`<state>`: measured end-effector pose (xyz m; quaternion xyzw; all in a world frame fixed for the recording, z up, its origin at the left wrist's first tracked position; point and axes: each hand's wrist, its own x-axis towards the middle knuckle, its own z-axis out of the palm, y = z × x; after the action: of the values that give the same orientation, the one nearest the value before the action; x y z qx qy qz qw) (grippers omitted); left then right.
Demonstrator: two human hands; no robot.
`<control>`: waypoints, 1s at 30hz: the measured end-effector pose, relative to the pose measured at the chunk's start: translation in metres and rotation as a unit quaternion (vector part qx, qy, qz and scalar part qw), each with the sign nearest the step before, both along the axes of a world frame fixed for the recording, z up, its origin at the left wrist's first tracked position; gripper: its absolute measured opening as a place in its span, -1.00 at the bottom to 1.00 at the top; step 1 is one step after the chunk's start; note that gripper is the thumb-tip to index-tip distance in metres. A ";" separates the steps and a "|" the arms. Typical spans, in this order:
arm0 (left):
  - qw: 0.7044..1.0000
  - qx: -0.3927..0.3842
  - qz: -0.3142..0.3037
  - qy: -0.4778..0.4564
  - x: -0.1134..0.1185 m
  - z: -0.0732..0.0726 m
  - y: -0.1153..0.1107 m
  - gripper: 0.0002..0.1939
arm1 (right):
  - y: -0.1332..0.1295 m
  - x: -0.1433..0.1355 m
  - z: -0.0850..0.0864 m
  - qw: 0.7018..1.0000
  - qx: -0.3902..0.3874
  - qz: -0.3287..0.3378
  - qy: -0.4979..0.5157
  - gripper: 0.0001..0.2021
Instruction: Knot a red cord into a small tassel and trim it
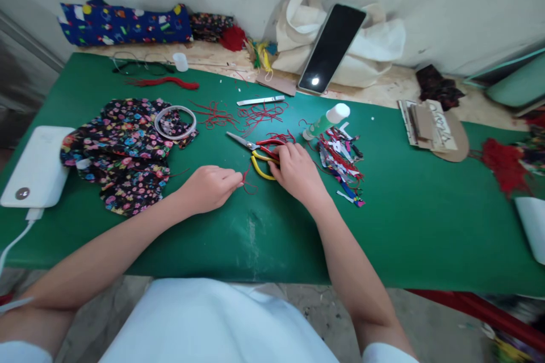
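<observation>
My left hand (216,186) is closed in a pinch on a thin red thread (247,181), whose loose end curls just past the fingertips. To its right, my right hand (296,170) has its fingers closed on the handles of a pair of scissors (255,153). One handle loop is red and the other yellow, and the metal blades point up and left on the table. Part of the handles is hidden under the fingers. Loose red threads (264,115) lie beyond the scissors. A pile of fabric and thread scraps (340,153) sits right of my right hand, beside a glue stick (327,121).
Floral cloth (128,153) with a white ring (175,123) lies left on the green table (404,227), next to a power bank (40,164). A phone (332,48) leans on a cloth bag (374,48) at the back. Cardboard pieces (434,127) lie right.
</observation>
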<state>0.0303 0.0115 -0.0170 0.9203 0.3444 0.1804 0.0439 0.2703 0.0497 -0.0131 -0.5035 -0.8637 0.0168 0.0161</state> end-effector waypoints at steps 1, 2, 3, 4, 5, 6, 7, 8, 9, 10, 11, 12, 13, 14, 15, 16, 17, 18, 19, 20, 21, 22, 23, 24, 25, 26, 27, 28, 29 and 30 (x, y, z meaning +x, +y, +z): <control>1.000 0.005 -0.001 -0.001 0.000 0.001 0.000 -0.68 | 0.001 0.001 -0.001 1.000 -0.004 0.012 0.000 -0.70; 1.000 0.012 0.000 -0.002 0.001 0.001 -0.001 -0.69 | 0.002 0.001 -0.002 1.000 -0.006 0.021 -0.001 -0.70; 1.000 0.020 0.000 -0.001 0.001 0.002 -0.001 -0.69 | 0.003 0.000 -0.002 1.000 -0.005 0.026 -0.001 -0.70; 1.000 0.028 0.002 0.000 0.001 0.003 -0.001 -0.68 | 0.004 0.000 -0.002 1.000 -0.001 0.027 -0.002 -0.69; 0.999 0.037 0.003 0.002 0.002 0.003 -0.002 -0.68 | 0.004 -0.001 -0.001 1.000 0.004 0.025 -0.003 -0.67; 0.999 0.044 0.005 0.004 0.002 0.004 -0.002 -0.67 | 0.003 -0.002 0.000 1.000 0.012 0.022 -0.004 -0.65; 0.999 0.052 0.007 0.005 0.002 0.005 -0.003 -0.66 | 0.002 -0.003 0.002 0.999 0.023 0.020 -0.007 -0.64; 0.998 0.060 0.009 0.004 0.002 0.007 -0.003 -0.66 | 0.000 -0.003 0.005 0.999 0.040 0.022 -0.010 -0.62; 0.997 0.071 0.008 -0.003 0.002 0.008 -0.004 -0.65 | -0.002 -0.003 0.009 0.998 0.060 0.028 -0.011 -0.61; 0.996 0.084 0.004 -0.017 0.001 0.010 -0.005 -0.66 | -0.005 -0.003 0.013 0.996 0.081 0.041 -0.009 -0.62; 0.994 0.100 -0.002 -0.037 0.001 0.012 -0.006 -0.66 | -0.009 -0.003 0.016 0.993 0.099 0.059 -0.004 -0.63; 0.991 0.116 -0.012 -0.057 0.001 0.014 -0.006 -0.67 | -0.013 -0.002 0.019 0.990 0.112 0.081 0.005 -0.65; 0.988 0.132 -0.025 -0.073 0.001 0.016 -0.007 -0.68 | -0.017 -0.002 0.021 0.988 0.114 0.105 0.015 -0.67; 0.986 0.143 -0.036 -0.079 0.001 0.018 -0.008 -0.68 | -0.021 -0.003 0.022 0.986 0.108 0.126 0.024 -0.69; 0.985 0.149 -0.043 -0.074 0.001 0.019 -0.008 -0.69 | -0.024 -0.004 0.022 0.984 0.093 0.146 0.030 -0.71; 0.986 0.149 -0.046 -0.059 0.001 0.019 -0.008 -0.69 | -0.027 -0.006 0.021 0.983 0.075 0.162 0.034 -0.73; 0.988 0.145 -0.044 -0.041 0.001 0.018 -0.008 -0.70 | -0.029 -0.008 0.019 0.983 0.052 0.174 0.035 -0.75; 0.990 0.137 -0.038 -0.022 0.002 0.016 -0.007 -0.71 | -0.031 -0.010 0.016 0.983 0.028 0.180 0.036 -0.76; 0.991 0.127 -0.030 -0.007 0.002 0.014 -0.007 -0.71 | -0.031 -0.012 0.014 0.983 0.004 0.182 0.035 -0.76; 0.993 0.115 -0.023 0.005 0.003 0.011 -0.006 -0.72 | -0.031 -0.013 0.013 0.983 -0.018 0.181 0.036 -0.76; 0.994 0.104 -0.019 0.014 0.003 0.008 -0.005 -0.71 | -0.030 -0.013 0.012 0.982 -0.040 0.179 0.038 -0.77; 0.995 0.095 -0.017 0.021 0.003 0.005 -0.005 -0.71 | -0.029 -0.012 0.013 0.981 -0.062 0.176 0.044 -0.77; 0.996 0.087 -0.016 0.025 0.004 0.003 -0.004 -0.70 | -0.027 -0.011 0.015 0.980 -0.082 0.172 0.055 -0.78; 0.996 0.082 -0.017 0.028 0.004 0.002 -0.004 -0.70 | -0.026 -0.008 0.018 0.979 -0.097 0.163 0.073 -0.78; 0.996 0.078 -0.018 0.030 0.004 0.001 -0.005 -0.71 | -0.024 -0.005 0.020 0.979 -0.102 0.147 0.097 -0.77; 0.996 0.075 -0.019 0.032 0.005 0.000 -0.005 -0.72 | -0.023 -0.002 0.023 0.981 -0.096 0.120 0.120 -0.73; 0.997 0.071 -0.021 0.035 0.005 0.000 -0.006 -0.72 | -0.021 0.001 0.024 0.983 -0.081 0.086 0.137 -0.66; 0.997 0.067 -0.022 0.037 0.006 0.000 -0.007 -0.72 | -0.020 0.004 0.023 0.986 -0.065 0.049 0.145 -0.56; 0.997 0.063 -0.022 0.040 0.006 0.001 -0.007 -0.72 | -0.020 0.006 0.020 0.988 -0.054 0.015 0.142 -0.45; 0.997 0.060 -0.023 0.042 0.007 0.001 -0.008 -0.72 | -0.019 0.007 0.016 0.990 -0.054 -0.010 0.131 -0.35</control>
<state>0.0371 0.0034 -0.0158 0.9357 0.3135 0.1604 -0.0218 0.2769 0.0308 0.0030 -0.5060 -0.8467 0.1292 0.1024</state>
